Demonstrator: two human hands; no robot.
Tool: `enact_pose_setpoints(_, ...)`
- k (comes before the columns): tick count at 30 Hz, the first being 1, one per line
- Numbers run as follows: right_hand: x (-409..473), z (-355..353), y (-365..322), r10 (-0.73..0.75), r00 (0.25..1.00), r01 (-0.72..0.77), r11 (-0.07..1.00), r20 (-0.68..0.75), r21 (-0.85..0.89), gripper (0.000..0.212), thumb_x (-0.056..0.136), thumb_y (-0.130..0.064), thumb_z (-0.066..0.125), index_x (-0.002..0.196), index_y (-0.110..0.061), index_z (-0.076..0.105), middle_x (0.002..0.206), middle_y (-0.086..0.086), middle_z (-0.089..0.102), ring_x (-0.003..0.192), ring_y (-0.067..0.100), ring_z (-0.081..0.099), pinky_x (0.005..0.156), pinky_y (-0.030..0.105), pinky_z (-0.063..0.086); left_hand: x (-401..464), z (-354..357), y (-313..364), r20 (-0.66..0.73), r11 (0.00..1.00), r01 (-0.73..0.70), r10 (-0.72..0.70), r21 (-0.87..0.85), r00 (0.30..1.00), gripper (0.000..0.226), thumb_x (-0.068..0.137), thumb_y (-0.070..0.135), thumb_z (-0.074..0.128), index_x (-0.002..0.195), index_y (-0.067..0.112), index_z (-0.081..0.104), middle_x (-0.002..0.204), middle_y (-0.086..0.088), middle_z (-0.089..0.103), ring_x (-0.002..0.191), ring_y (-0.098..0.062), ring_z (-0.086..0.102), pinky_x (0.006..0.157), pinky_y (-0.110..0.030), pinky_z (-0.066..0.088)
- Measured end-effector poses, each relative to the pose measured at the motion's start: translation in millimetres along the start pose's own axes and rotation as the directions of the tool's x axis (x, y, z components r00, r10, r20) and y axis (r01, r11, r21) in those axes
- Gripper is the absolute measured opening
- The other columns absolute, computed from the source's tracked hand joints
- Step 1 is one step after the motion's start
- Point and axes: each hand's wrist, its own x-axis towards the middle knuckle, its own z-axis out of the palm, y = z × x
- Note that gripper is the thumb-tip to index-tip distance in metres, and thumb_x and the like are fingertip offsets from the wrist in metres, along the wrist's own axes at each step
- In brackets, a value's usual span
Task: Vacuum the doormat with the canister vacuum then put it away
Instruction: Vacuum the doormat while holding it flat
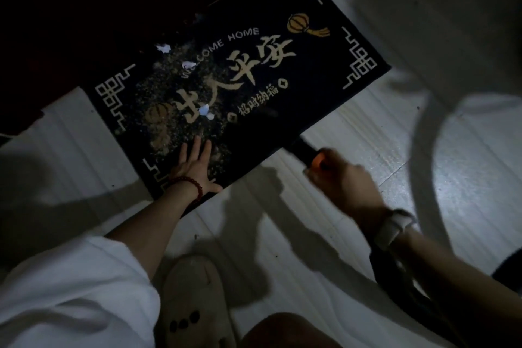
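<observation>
At the left, the left hand (195,167) lies flat with fingers straight and spread on the near edge of the doormat (310,70), pressing it to the pale floor (367,133); a bead bracelet (187,182) circles that wrist. Just beyond the fingers the mat's left half carries a wide scatter of gritty crumbs (169,99) and a few white paper scraps (204,111), while its right half looks mostly bare of debris. To the right, the right hand (343,181), watch (394,227) at the wrist, grips a dark vacuum nozzle (303,150) whose tip meets the mat's near right edge; motion blur hides the exact finger hold. A pale hose (423,150) curves off on the far right; the canister itself is out of view. A slippered foot (195,299) stands near. By my reading the vacuuming step is just starting, with the dirt untouched. The next move calls for sweeping the nozzle leftward across the crumbs while the flat hand keeps the mat from lifting
</observation>
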Motion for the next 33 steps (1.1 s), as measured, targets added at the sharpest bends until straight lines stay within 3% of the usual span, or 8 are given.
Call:
enact_pose_setpoints(3,13.6,-5.6,4.5,0.120,0.989,-0.119,0.993,-0.090,0.014,0.043,0.086,-0.046,0.056,0.122,-0.023,0.047,0.091,0.011,0.061,0.074,0.029,0.055,0.066,0.031,0.044,-0.7,1.6,2.5,-0.010,0.999,0.014,-0.014,-0.042,1.000,0.111,0.077,0.041,0.071,0.148,0.022,-0.013,0.154,-0.001,-0.024,0.143,-0.028,-0.017,0.117,-0.045,0.015)
enact_pose_setpoints(6,-16.7,23.7,-5.8,0.027,0.998,-0.026,0.999,0.048,-0.025,0.040,0.089,-0.044,0.053,0.123,-0.024,0.044,0.084,0.006,0.060,0.064,0.020,0.054,0.055,0.024,0.041,-1.7,4.3,2.0,-0.029,0.999,0.032,-0.034,-0.042,0.999,0.110,0.077,0.042,0.071,0.148,0.023,-0.011,0.155,-0.001,-0.023,0.143,-0.028,-0.016,0.115,-0.048,0.018)
enact_pose_setpoints(10,-34.4,32.9,-17.0,-0.087,0.975,0.106,0.991,0.206,-0.086,0.043,0.088,-0.049,0.050,0.126,-0.030,0.040,0.086,0.001,0.059,0.069,0.022,0.056,0.059,0.029,0.045,-3.9,7.1,0.8,-0.044,0.994,0.063,-0.067,-0.088,0.997,0.109,0.077,0.041,0.072,0.149,0.023,-0.009,0.155,-0.001,-0.022,0.143,-0.029,-0.015,0.115,-0.050,0.019)
enact_pose_setpoints(14,-8.8,13.3,-12.3,-0.094,0.995,0.097,0.989,0.034,-0.113,0.052,0.088,-0.050,0.049,0.133,-0.028,0.036,0.091,0.006,0.061,0.068,0.021,0.053,0.058,0.024,0.038,-3.7,6.6,1.3,-0.041,0.991,0.071,-0.076,-0.113,0.996,0.109,0.078,0.039,0.071,0.148,0.023,-0.010,0.155,-0.002,-0.021,0.143,-0.030,-0.015,0.115,-0.049,0.018)
enact_pose_setpoints(19,14.0,2.9,-8.8,0.035,0.995,-0.044,0.994,-0.093,-0.099,0.042,0.089,-0.045,0.052,0.124,-0.024,0.042,0.085,0.002,0.056,0.064,0.020,0.049,0.052,0.023,0.034,-4.9,12.2,-3.8,-0.079,0.987,0.033,-0.046,-0.159,0.996,0.106,0.078,0.040,0.071,0.149,0.022,-0.006,0.156,-0.001,-0.018,0.144,-0.028,-0.014,0.116,-0.048,0.016)
enact_pose_setpoints(25,-38.7,29.3,-17.2,-0.044,0.972,0.073,0.990,0.232,-0.119,0.032,0.087,-0.047,0.053,0.115,-0.031,0.047,0.077,-0.001,0.056,0.063,0.019,0.052,0.058,0.026,0.039,-6.3,17.4,-9.4,-0.107,0.985,0.079,-0.096,-0.156,0.990,0.108,0.076,0.051,0.069,0.149,0.026,-0.007,0.156,-0.003,-0.019,0.144,-0.028,-0.015,0.116,-0.049,0.001)
enact_pose_setpoints(30,-2.5,-1.2,10.5,0.088,0.994,-0.089,0.996,0.057,0.019,0.041,0.082,-0.050,0.059,0.119,-0.033,0.052,0.088,0.002,0.065,0.070,0.025,0.061,0.068,0.034,0.052,-3.9,15.5,-6.4,-0.090,0.979,0.089,-0.107,-0.185,0.990,0.110,0.075,0.050,0.070,0.149,0.025,-0.008,0.155,-0.005,-0.020,0.143,-0.030,-0.016,0.115,-0.050,0.011)
enact_pose_setpoints(33,-8.4,7.7,7.1,0.123,0.992,-0.123,0.992,0.013,0.018,0.046,0.084,-0.048,0.058,0.125,-0.030,0.048,0.092,0.004,0.063,0.070,0.021,0.055,0.065,0.027,0.042,-3.1,14.8,-1.1,-0.077,0.976,0.096,-0.113,-0.197,0.991,0.109,0.076,0.046,0.070,0.149,0.024,-0.008,0.155,-0.005,-0.021,0.143,-0.031,-0.017,0.115,-0.050,0.013)
